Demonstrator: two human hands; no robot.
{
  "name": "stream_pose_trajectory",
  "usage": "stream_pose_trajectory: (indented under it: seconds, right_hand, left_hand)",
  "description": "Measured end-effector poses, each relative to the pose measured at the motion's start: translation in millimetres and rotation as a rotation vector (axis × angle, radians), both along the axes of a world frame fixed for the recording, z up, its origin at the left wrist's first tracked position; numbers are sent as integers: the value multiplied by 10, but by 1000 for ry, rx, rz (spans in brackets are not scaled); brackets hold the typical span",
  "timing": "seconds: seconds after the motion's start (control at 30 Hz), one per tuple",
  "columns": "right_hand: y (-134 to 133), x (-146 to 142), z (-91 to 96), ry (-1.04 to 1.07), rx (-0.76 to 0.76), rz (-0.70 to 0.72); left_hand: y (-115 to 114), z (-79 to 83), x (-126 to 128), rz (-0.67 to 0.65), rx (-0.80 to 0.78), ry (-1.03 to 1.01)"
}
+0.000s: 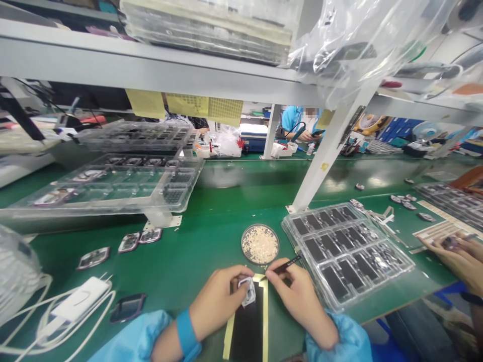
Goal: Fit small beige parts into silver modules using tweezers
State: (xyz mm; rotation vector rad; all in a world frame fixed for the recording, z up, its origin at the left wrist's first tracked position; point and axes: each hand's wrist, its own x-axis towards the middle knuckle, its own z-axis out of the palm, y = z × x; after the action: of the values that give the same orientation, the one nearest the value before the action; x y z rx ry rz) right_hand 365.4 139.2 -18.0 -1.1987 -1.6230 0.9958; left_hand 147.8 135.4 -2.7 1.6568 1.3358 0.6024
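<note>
Above the green tabletop [211, 211], I see the left hand [218, 297] pinching a small white frame [248, 298] over a black rectangular mat [247, 333], the right hand [296, 290] with fingers [273, 282] closed around a slim black tool [290, 263].

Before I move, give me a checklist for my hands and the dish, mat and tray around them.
1. Left hand holding the white-framed part: ok.
2. Right hand holding the slim dark tool: ok.
3. Black mat below the part, edged with yellow tape: ok.
4. Round dish of small pieces, just beyond the hands: ok.
5. Tool apart from the clear tray: cannot tell.
</note>
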Motion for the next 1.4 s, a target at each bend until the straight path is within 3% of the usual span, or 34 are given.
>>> stream_pose_trajectory:
  seconds: [0.53,1.17,1.4]
  right_hand:
    - [-18,-74,106,88,158,167]
    - [-34,-72,66,16,222,206]
    - [-94,-15,92,38,188,146]
  left_hand:
    - [-5,-7,-2,-13,37,-77]
    - [0,-37,-19,-16,50,-66]
    - [5,-49,-52,-22,10,-64]
